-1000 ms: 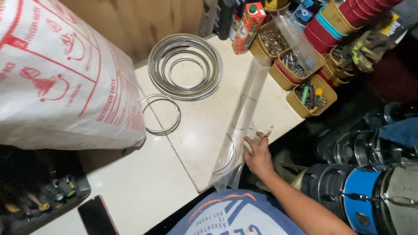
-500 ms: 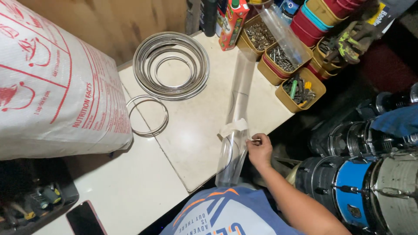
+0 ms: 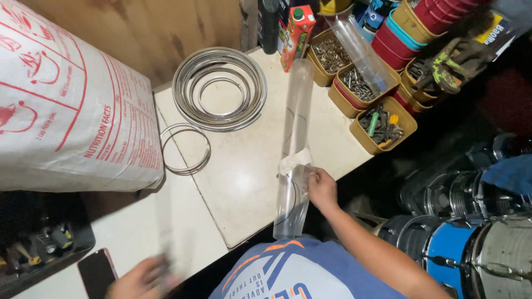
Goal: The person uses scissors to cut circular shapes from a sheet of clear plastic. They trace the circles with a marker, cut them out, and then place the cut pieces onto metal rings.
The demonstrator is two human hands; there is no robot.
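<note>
A long clear plastic sheet rolled into a tube lies along the right side of the white table, with a strip of pale tape across its middle. My right hand pinches the tube's right edge just below the tape. My left hand is at the bottom left, blurred, on the table's near edge beside a dark phone; whether it holds anything cannot be told.
A large white printed sack fills the left. Coiled metal rings and one thin ring lie at the back. Yellow tubs of screws and parts line the right edge. Drums stand on the floor at right.
My right hand slid up the tube toward the tape. My left hand has come into view at the bottom left, moving fast. The view shifted slightly.
</note>
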